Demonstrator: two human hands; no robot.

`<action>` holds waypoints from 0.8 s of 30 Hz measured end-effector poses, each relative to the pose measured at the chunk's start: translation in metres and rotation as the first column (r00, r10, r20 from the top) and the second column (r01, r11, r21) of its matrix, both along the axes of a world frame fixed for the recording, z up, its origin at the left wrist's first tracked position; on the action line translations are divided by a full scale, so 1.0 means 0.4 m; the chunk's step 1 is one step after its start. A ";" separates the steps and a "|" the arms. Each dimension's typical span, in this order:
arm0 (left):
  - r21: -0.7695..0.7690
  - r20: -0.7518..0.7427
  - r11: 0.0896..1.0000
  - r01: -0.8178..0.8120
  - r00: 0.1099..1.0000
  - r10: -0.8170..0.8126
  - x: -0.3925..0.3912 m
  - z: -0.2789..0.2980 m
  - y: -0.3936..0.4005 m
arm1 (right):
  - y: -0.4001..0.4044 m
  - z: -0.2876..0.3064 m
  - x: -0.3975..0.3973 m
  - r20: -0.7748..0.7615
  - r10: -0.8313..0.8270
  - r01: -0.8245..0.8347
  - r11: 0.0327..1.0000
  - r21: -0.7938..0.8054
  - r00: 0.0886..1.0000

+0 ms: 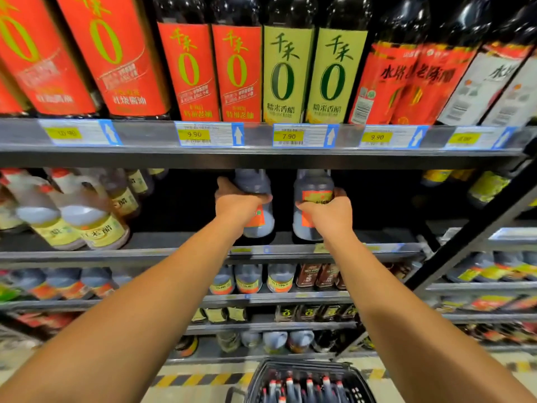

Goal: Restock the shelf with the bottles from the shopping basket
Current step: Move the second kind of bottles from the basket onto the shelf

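Note:
Both arms reach into the middle shelf (180, 251). My left hand (236, 203) grips a dark bottle with an orange label (255, 184); its base sits at the shelf's front part. My right hand (329, 212) grips a second, like bottle (312, 187) standing upright a little to the right. The two bottles are apart, with a dark gap between them. On the floor below stands the black shopping basket (261, 376), holding several dark bottles with red and white caps (308, 386).
Pale vinegar jugs (87, 219) stand on the same shelf at the left. The shelf above carries tall red and green labelled bottles (287, 71) over price tags. A black upright post (470, 239) slants at the right. Lower shelves are stocked with bottles.

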State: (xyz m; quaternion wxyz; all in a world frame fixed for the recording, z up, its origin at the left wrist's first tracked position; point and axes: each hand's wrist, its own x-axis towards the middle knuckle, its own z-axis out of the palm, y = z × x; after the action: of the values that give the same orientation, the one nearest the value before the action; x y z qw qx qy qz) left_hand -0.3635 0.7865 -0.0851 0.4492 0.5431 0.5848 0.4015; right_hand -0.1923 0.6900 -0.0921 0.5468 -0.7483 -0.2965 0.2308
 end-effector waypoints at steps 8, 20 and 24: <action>0.124 -0.122 0.992 0.036 0.992 -0.020 0.058 -0.088 -0.047 | -0.003 -0.082 -0.009 0.008 0.004 -0.005 0.995 0.095 1.000; 0.171 -0.225 0.961 0.219 0.958 -0.179 0.039 -0.115 -0.063 | -0.027 -0.124 0.044 0.100 0.155 -0.160 0.986 0.046 0.983; 0.189 -0.280 0.945 0.268 0.937 -0.210 0.007 -0.125 -0.047 | -0.022 -0.142 0.058 0.148 0.132 -0.135 0.991 0.015 0.980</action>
State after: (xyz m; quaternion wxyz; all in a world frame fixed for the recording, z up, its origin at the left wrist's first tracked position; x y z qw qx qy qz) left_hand -0.3608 0.7677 -0.1350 0.3514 0.7051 0.5179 0.3333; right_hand -0.1690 0.6814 -0.1490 0.5163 -0.7346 -0.3883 0.2077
